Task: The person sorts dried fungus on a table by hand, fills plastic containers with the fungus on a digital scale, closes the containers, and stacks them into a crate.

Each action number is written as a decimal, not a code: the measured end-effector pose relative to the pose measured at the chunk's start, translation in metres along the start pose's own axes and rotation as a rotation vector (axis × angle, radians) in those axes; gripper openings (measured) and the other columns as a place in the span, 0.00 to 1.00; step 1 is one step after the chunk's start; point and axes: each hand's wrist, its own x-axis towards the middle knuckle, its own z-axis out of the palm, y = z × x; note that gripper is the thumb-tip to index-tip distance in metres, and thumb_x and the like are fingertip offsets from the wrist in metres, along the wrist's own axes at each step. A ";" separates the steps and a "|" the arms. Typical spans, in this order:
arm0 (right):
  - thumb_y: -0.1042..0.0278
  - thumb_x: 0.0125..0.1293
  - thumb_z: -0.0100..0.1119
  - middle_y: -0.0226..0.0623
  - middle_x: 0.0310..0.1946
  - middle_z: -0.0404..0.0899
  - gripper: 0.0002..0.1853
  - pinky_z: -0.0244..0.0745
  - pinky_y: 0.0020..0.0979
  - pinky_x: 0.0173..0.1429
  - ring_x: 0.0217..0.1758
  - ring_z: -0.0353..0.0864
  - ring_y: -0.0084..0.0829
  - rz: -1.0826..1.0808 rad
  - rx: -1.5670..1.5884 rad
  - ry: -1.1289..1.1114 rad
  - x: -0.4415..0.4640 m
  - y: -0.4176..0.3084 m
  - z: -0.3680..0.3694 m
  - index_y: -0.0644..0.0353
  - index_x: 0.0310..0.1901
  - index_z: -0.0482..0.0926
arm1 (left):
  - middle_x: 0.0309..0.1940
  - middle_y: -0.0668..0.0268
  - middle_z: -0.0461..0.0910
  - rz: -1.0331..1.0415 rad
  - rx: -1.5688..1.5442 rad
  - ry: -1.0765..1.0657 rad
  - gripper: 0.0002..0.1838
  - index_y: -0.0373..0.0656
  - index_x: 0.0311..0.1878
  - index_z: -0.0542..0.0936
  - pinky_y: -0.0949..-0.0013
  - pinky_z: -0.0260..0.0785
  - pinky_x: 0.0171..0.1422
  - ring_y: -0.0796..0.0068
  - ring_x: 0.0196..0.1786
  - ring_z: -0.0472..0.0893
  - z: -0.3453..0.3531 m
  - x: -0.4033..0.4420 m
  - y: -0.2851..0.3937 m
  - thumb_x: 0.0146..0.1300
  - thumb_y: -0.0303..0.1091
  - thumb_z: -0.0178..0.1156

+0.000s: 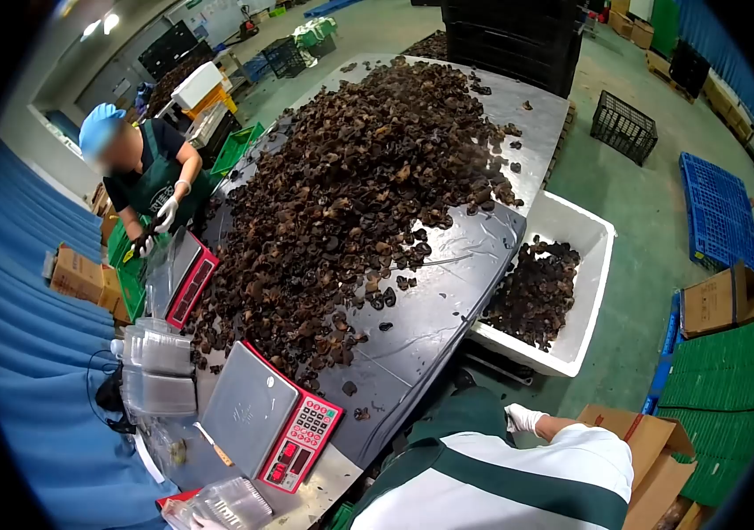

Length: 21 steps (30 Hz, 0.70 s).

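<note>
At the bottom left edge, my left hand (205,523), only partly in view, grips a clear plastic container (234,503). My right hand (525,418), in a white glove, hangs beside my green apron; its finger position is unclear. Near my left hand sits a red digital scale (299,442) with a grey weighing plate (253,408). A brush-like tool with a wooden handle (221,454) lies by the scale. Stacked clear plastic containers (158,393) stand to its left. A large heap of dark wood ear mushrooms (350,168) covers much of the table.
A white foam box (593,291) holding more mushrooms stands against the table's right edge. Across the table, a co-worker (152,168) with gloved hands works by a second red scale (192,291). Cardboard boxes (646,450) and stacked green crates (721,389) stand at my right.
</note>
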 end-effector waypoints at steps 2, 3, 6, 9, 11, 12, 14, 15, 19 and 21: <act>0.68 0.64 0.49 0.28 0.20 0.74 0.10 0.72 0.34 0.30 0.22 0.74 0.31 0.002 -0.054 0.076 -0.028 -0.015 0.025 0.53 0.25 0.75 | 0.43 0.53 0.83 0.068 -0.099 -0.004 0.15 0.33 0.46 0.81 0.66 0.72 0.53 0.61 0.45 0.81 0.001 -0.017 0.038 0.65 0.37 0.60; 0.68 0.64 0.49 0.28 0.20 0.74 0.10 0.72 0.33 0.30 0.22 0.73 0.30 -0.026 -0.068 0.067 -0.026 -0.017 0.031 0.53 0.25 0.75 | 0.43 0.54 0.83 0.093 -0.135 -0.041 0.15 0.33 0.46 0.81 0.66 0.71 0.54 0.61 0.45 0.80 0.010 -0.027 0.053 0.66 0.36 0.59; 0.67 0.65 0.49 0.27 0.20 0.74 0.11 0.71 0.32 0.29 0.22 0.73 0.29 -0.115 -0.081 0.011 -0.014 -0.017 0.046 0.52 0.25 0.75 | 0.41 0.55 0.80 0.398 -0.017 -0.154 0.09 0.35 0.43 0.80 0.62 0.70 0.52 0.59 0.44 0.78 0.055 -0.055 0.061 0.65 0.30 0.57; 0.67 0.66 0.49 0.27 0.20 0.73 0.11 0.71 0.31 0.29 0.21 0.72 0.28 -0.144 -0.096 -0.018 -0.021 -0.024 0.043 0.52 0.25 0.75 | 0.38 0.58 0.81 0.623 -0.074 -0.312 0.06 0.38 0.40 0.82 0.62 0.70 0.55 0.61 0.45 0.79 0.112 -0.081 0.055 0.61 0.26 0.60; 0.66 0.66 0.48 0.27 0.20 0.73 0.12 0.70 0.31 0.28 0.21 0.72 0.28 -0.141 -0.118 -0.021 -0.039 -0.034 0.035 0.52 0.24 0.75 | 0.39 0.59 0.81 0.635 -0.054 -0.540 0.05 0.40 0.39 0.82 0.64 0.70 0.55 0.61 0.46 0.79 0.133 -0.101 0.063 0.60 0.28 0.61; 0.66 0.67 0.48 0.27 0.20 0.73 0.12 0.70 0.30 0.28 0.21 0.72 0.28 -0.141 -0.130 -0.018 -0.049 -0.040 0.032 0.52 0.24 0.75 | 0.40 0.60 0.81 0.623 0.000 -0.696 0.06 0.41 0.39 0.83 0.64 0.70 0.55 0.60 0.47 0.80 0.139 -0.104 0.063 0.60 0.31 0.61; 0.66 0.67 0.48 0.26 0.20 0.73 0.12 0.70 0.30 0.28 0.20 0.71 0.27 -0.137 -0.169 -0.004 -0.064 -0.050 0.024 0.51 0.24 0.75 | 0.43 0.60 0.81 0.654 0.079 -0.740 0.08 0.41 0.40 0.83 0.64 0.70 0.56 0.61 0.48 0.80 0.142 -0.114 0.072 0.60 0.34 0.61; 0.66 0.67 0.48 0.26 0.19 0.73 0.13 0.69 0.29 0.27 0.20 0.71 0.27 -0.128 -0.206 0.012 -0.066 -0.054 0.017 0.51 0.24 0.75 | 0.44 0.59 0.81 0.632 0.101 -0.754 0.09 0.41 0.41 0.82 0.63 0.70 0.57 0.61 0.49 0.79 0.144 -0.116 0.077 0.60 0.34 0.62; 0.58 0.68 0.50 0.28 0.18 0.75 0.16 0.71 0.29 0.28 0.20 0.74 0.28 0.007 -0.534 0.204 -0.037 -0.073 -0.035 0.53 0.24 0.78 | 0.50 0.56 0.79 0.713 0.154 -0.564 0.14 0.42 0.47 0.81 0.60 0.68 0.61 0.56 0.54 0.77 0.145 -0.131 0.104 0.58 0.34 0.65; 0.54 0.63 0.52 0.48 0.33 0.84 0.19 0.76 0.34 0.40 0.34 0.85 0.39 -0.215 -1.258 0.425 -0.027 -0.091 -0.057 0.63 0.33 0.83 | 0.52 0.55 0.79 0.748 0.012 -0.408 0.14 0.41 0.48 0.81 0.59 0.66 0.63 0.55 0.56 0.76 0.148 -0.147 0.126 0.58 0.32 0.66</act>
